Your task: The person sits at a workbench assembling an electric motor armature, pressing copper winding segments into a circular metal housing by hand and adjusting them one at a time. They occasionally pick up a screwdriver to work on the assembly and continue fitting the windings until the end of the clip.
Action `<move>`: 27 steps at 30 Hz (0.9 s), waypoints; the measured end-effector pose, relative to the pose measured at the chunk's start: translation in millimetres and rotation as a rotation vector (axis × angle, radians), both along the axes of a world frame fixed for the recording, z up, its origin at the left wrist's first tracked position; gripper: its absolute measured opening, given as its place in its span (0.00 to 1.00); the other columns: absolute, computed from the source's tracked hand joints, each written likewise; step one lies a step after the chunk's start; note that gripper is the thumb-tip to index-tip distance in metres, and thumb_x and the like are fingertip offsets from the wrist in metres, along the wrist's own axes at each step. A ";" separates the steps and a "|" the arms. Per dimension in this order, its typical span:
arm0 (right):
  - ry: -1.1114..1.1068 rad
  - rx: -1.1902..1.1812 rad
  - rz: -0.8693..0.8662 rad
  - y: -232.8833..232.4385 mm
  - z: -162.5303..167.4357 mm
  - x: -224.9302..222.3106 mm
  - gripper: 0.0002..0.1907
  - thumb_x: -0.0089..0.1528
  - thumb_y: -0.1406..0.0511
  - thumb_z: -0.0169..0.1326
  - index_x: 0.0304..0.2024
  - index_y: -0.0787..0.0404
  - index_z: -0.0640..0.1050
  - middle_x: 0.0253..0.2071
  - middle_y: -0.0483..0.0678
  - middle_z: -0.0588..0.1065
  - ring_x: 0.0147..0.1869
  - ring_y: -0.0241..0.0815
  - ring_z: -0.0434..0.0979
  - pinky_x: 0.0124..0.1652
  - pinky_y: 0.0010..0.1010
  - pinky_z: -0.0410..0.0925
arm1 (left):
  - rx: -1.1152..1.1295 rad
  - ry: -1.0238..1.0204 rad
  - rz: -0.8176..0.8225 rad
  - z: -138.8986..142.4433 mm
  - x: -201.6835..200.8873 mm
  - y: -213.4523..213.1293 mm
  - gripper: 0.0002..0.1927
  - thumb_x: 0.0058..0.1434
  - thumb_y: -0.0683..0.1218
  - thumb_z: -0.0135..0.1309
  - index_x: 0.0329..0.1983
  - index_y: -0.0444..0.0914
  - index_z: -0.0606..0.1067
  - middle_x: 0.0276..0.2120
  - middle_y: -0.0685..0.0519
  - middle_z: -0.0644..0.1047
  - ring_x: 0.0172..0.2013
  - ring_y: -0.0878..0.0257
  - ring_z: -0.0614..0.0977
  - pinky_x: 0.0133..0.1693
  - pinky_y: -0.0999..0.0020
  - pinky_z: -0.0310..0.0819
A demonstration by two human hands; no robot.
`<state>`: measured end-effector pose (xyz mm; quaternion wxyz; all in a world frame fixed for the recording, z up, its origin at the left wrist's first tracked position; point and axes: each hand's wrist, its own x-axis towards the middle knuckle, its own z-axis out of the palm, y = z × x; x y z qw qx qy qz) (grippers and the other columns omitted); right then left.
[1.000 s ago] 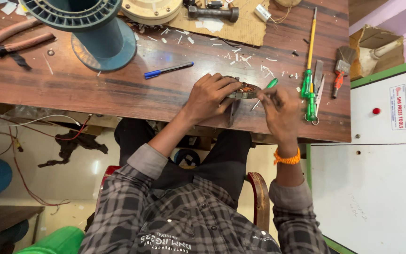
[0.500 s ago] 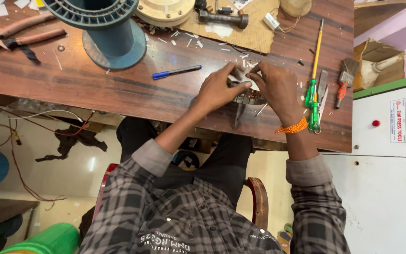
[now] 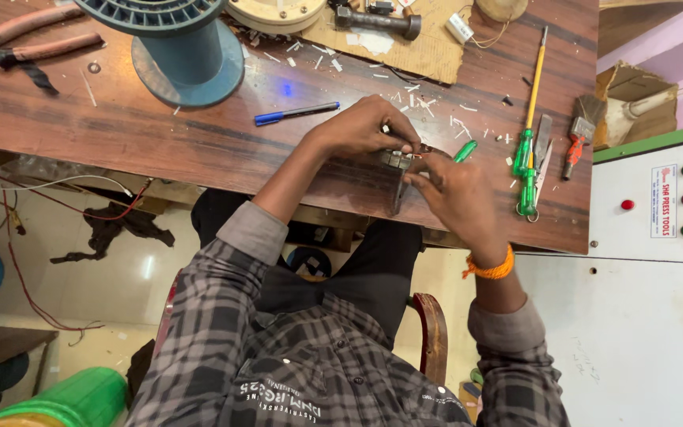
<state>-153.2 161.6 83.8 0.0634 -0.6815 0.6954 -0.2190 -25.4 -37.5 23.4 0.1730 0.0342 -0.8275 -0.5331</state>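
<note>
Head view | both hands: left (image 3: 361, 126), right (image 3: 456, 194) pinch metal part (image 3: 399, 159) | white rectangular label (image 3: 662, 201) on cabinet, right

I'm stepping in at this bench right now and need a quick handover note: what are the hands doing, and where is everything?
Left hand: fingers closed over the small metal part at the wooden table edge.
Right hand: fingertips pinching at the same part.
Nearby: green screwdrivers to the right, blue pen and blue spool to the left, pliers far left.
White scraps litter the top. How far the work on the part has got cannot be told.
</note>
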 end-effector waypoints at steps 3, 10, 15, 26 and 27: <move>0.068 -0.022 0.048 12.4 -28.9 9.2 0.08 0.62 0.62 0.64 0.37 0.58 0.79 0.25 0.54 0.76 0.28 0.55 0.78 0.28 0.41 0.67 | -0.141 0.061 0.005 13.7 8.9 2.4 0.12 0.62 0.50 0.63 0.46 0.42 0.85 0.42 0.51 0.85 0.42 0.56 0.86 0.45 0.61 0.79; -0.051 -0.013 -0.100 46.9 -84.5 9.2 0.05 0.60 0.66 0.62 0.38 0.59 0.81 0.30 0.54 0.79 0.29 0.52 0.79 0.31 0.39 0.70 | -0.481 0.149 0.274 2.1 25.3 49.6 0.24 0.52 0.53 0.70 0.48 0.40 0.77 0.42 0.50 0.80 0.44 0.49 0.81 0.43 0.55 0.73; -0.287 -0.133 -0.220 70.5 -61.2 -20.1 0.05 0.64 0.71 0.61 0.43 0.64 0.82 0.38 0.50 0.83 0.36 0.34 0.82 0.35 0.29 0.72 | -0.685 0.327 0.438 -20.3 20.9 61.4 0.27 0.49 0.45 0.68 0.54 0.38 0.75 0.48 0.51 0.79 0.48 0.54 0.79 0.47 0.59 0.72; -0.332 -0.115 -0.305 9.5 -15.0 -21.0 0.06 0.66 0.67 0.62 0.41 0.66 0.82 0.28 0.45 0.79 0.29 0.27 0.71 0.28 0.23 0.62 | -0.713 0.303 0.448 -26.0 24.5 63.7 0.27 0.52 0.44 0.68 0.56 0.39 0.75 0.48 0.50 0.78 0.46 0.54 0.79 0.46 0.59 0.72; -0.344 -0.110 -0.277 3.8 -12.8 -21.6 0.06 0.66 0.67 0.62 0.41 0.66 0.82 0.29 0.44 0.80 0.29 0.27 0.71 0.28 0.23 0.62 | -0.718 0.301 0.447 -26.1 24.7 63.4 0.27 0.53 0.45 0.68 0.57 0.39 0.75 0.48 0.50 0.78 0.46 0.54 0.79 0.45 0.60 0.72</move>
